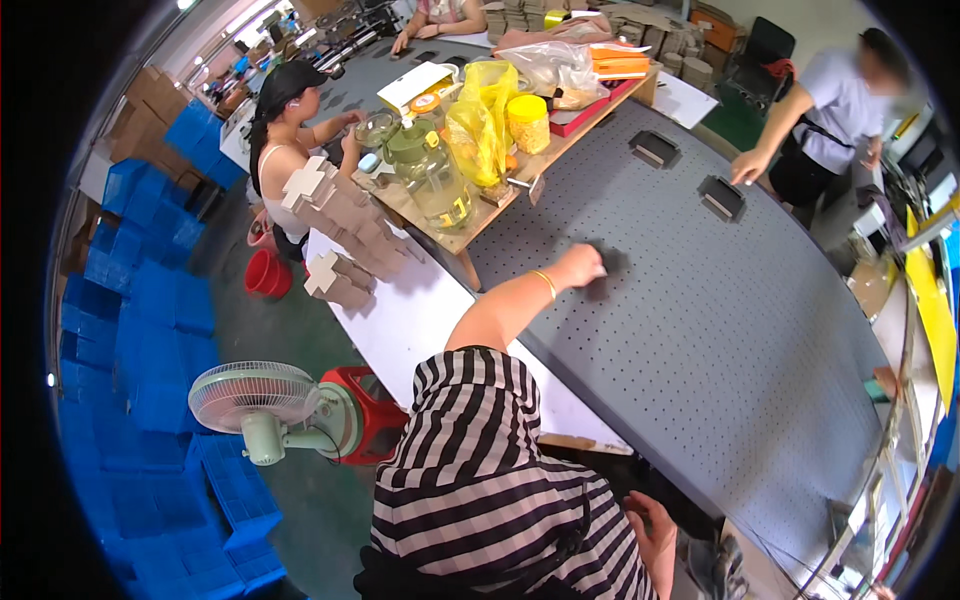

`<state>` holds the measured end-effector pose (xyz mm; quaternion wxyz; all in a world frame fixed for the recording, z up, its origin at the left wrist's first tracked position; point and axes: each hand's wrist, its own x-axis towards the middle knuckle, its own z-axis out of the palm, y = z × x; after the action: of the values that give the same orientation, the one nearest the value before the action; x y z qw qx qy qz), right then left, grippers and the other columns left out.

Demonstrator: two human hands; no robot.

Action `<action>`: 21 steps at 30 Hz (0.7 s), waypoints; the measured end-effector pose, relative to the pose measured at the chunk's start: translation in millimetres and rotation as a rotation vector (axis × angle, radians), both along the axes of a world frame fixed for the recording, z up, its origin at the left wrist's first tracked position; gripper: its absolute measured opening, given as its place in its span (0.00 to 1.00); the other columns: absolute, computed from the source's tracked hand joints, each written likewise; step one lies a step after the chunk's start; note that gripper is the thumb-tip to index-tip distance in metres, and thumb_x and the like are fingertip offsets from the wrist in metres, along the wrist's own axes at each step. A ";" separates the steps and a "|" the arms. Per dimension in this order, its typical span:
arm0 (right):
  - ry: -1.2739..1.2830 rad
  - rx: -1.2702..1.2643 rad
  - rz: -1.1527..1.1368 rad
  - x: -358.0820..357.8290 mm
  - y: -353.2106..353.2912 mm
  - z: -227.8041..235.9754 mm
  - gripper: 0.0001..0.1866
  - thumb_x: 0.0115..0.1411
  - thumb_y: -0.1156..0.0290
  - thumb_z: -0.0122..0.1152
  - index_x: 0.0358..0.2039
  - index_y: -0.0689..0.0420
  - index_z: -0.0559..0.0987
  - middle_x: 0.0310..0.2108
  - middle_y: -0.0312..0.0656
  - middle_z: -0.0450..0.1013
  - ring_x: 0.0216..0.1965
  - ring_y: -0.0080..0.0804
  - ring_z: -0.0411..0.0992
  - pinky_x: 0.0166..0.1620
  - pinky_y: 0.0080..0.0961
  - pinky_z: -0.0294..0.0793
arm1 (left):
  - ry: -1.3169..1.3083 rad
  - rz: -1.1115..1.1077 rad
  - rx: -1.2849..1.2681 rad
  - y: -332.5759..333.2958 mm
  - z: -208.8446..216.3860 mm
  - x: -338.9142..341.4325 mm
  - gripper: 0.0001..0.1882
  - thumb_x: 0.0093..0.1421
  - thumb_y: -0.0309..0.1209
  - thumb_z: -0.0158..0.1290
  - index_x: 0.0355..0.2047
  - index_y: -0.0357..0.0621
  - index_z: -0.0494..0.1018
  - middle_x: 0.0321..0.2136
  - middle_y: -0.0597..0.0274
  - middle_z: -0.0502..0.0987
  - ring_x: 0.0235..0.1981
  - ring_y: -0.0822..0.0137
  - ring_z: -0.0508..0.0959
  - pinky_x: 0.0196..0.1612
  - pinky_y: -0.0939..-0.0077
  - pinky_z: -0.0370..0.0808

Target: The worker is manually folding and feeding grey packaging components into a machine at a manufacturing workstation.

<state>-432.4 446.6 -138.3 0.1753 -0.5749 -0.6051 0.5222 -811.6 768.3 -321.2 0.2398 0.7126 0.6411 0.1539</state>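
Note:
My left hand reaches out over the grey perforated table, its fingers closed together. A small pale spot shows at the fingertips; what they hold, if anything, I cannot make out. Beneath and beside this hand lies a dark patch on the table, partly hidden by it. My right hand hangs low by the near table edge, fingers loosely bent and apart, with nothing seen in it. Farther off, two black rectangular pieces rest on the perforated top.
A wooden shelf carries a large jug, a yellow bag and a yellow-lidded jar. Stacked grey cardboard pieces stand on the white table. A fan and blue boxes are at left. Co-workers sit or stand around the tables.

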 end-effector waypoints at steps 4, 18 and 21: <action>-0.065 0.275 -0.117 37.3 -52.5 14.0 0.16 0.54 0.78 0.60 0.45 0.61 0.78 0.40 0.47 0.78 0.43 0.39 0.76 0.49 0.31 0.72 | -0.395 -0.418 0.101 -49.1 34.8 157.7 0.09 0.51 0.34 0.61 0.28 0.43 0.81 0.20 0.59 0.80 0.23 0.71 0.80 0.27 0.72 0.75; -0.493 0.655 -1.036 134.9 -406.9 80.4 0.15 0.55 0.75 0.61 0.44 0.62 0.78 0.47 0.46 0.75 0.52 0.43 0.69 0.56 0.34 0.65 | -0.788 -2.201 -0.006 -486.2 296.7 512.1 0.09 0.54 0.35 0.61 0.30 0.43 0.79 0.27 0.59 0.79 0.30 0.59 0.78 0.33 0.69 0.74; -0.369 0.667 -1.218 137.5 -474.6 72.7 0.17 0.58 0.73 0.61 0.48 0.60 0.77 0.48 0.46 0.75 0.52 0.41 0.70 0.57 0.34 0.65 | -0.708 -2.327 -0.094 -551.3 308.2 548.2 0.07 0.57 0.33 0.60 0.33 0.45 0.81 0.29 0.60 0.79 0.32 0.61 0.79 0.36 0.69 0.75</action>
<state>-294.9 -28.0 -65.6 0.4968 -0.8050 -0.3242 0.0134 -263.4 216.9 -13.0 0.4218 0.7711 -0.4769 0.0097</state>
